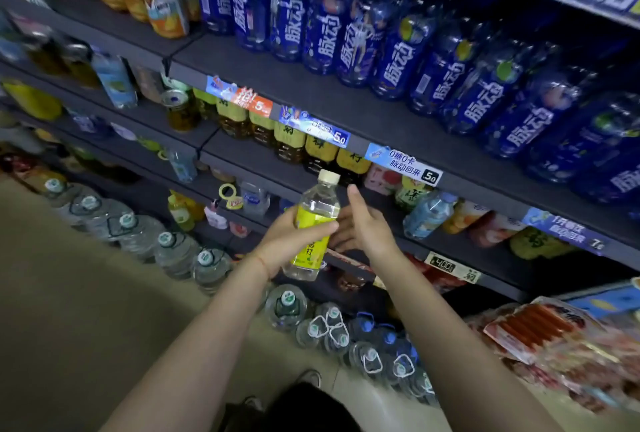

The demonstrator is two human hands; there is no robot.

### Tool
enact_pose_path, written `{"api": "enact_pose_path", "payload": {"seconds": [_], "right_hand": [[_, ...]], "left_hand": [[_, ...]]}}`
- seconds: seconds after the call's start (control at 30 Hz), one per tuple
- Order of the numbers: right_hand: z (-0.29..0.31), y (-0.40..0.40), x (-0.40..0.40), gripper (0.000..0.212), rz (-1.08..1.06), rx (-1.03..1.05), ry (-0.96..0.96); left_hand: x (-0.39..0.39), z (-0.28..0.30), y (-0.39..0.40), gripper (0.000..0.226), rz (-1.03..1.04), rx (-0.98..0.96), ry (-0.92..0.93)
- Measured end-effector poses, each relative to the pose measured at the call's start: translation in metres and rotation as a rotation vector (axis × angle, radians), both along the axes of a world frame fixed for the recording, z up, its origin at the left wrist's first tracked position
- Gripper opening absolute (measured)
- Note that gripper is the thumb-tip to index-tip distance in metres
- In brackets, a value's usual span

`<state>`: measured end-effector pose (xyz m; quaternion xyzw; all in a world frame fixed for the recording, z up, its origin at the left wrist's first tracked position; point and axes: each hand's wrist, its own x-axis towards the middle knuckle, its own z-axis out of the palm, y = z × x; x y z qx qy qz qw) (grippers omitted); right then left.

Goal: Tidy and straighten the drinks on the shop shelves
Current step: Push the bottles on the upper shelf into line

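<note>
Head view looks down along dark, matte metal shelves (pixel 346 99) that run across the frame, their front edges carrying glossy paper price tags (pixel 403 164). On the upper shelf stands a long row of tall blue bottles (pixel 394 50), clear ribbed plastic wrapped in shiny blue labels with white characters. Below the shelves, on the pale smooth floor, sits a line of large clear water jugs (pixel 173 251) with rounded shoulders and green-and-white caps. On the shelf under the blue row stand squat amber tea bottles (pixel 291 140) with yellow labels. At lower right lie flat, crinkled plastic packs of sausages (pixel 540 327).

Between the arms, in front of the middle shelves, is a slim clear plastic bottle (pixel 313 223) with a yellow-green label and cream screw cap, tilted slightly right and held in the air, apart from any shelf. The left hand (pixel 291 241) wraps its fingers and thumb round the labelled middle. The right hand (pixel 363 223) is just beside the bottle with straight, spread fingers, gripping nothing.
</note>
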<state>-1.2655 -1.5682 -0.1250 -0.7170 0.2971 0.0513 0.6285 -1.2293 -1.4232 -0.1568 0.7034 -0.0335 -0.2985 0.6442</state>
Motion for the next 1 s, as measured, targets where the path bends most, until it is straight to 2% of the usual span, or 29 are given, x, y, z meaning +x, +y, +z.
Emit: {"api": "enact_pose_path", "payload": {"seconds": [0.07,0.13,0.2,0.23,0.37,0.5,0.6,0.8,0.87,0.93,1.0], "right_hand": [[0.021,-0.002,-0.013,0.059,0.037,0.018,-0.036],[0.034,-0.002,-0.023,0.047,0.138,-0.069,-0.087],[0.052,-0.001,-0.039,0.030,0.250,-0.173,-0.169],[0.065,-0.001,-0.045,0.029,0.289,-0.202,-0.228],[0.130,-0.012,-0.059,0.052,0.327,-0.348,-0.449],[0.201,-0.044,-0.086,0.048,0.246,-0.459,-0.710],[0.239,-0.088,-0.115,0.046,0.153,-0.501,-0.850],[0.275,-0.214,-0.166,0.046,-0.137,-0.562,-1.017],[0.290,-0.259,-0.178,0.047,-0.214,-0.624,-1.072],[0.307,-0.301,-0.182,0.045,-0.240,-0.689,-1.074],[0.323,-0.336,-0.175,0.061,-0.248,-0.794,-0.999]], "left_hand": [[-0.008,0.015,0.005,0.023,0.036,-0.168,0.122],[-0.011,0.030,0.002,0.043,0.061,-0.261,0.171],[-0.022,0.055,-0.005,0.062,0.074,-0.362,0.139],[-0.025,0.071,-0.009,0.067,0.079,-0.391,0.101],[-0.036,0.145,-0.029,0.068,0.027,-0.469,-0.156],[-0.057,0.225,-0.065,0.049,-0.055,-0.550,-0.355],[-0.084,0.272,-0.111,0.054,-0.138,-0.577,-0.546],[-0.139,0.315,-0.239,0.070,-0.145,-0.491,-0.821],[-0.150,0.316,-0.281,0.063,-0.131,-0.447,-0.861],[-0.156,0.316,-0.316,0.057,-0.108,-0.301,-0.946],[-0.151,0.315,-0.342,0.060,-0.113,-0.027,-1.065]]}}
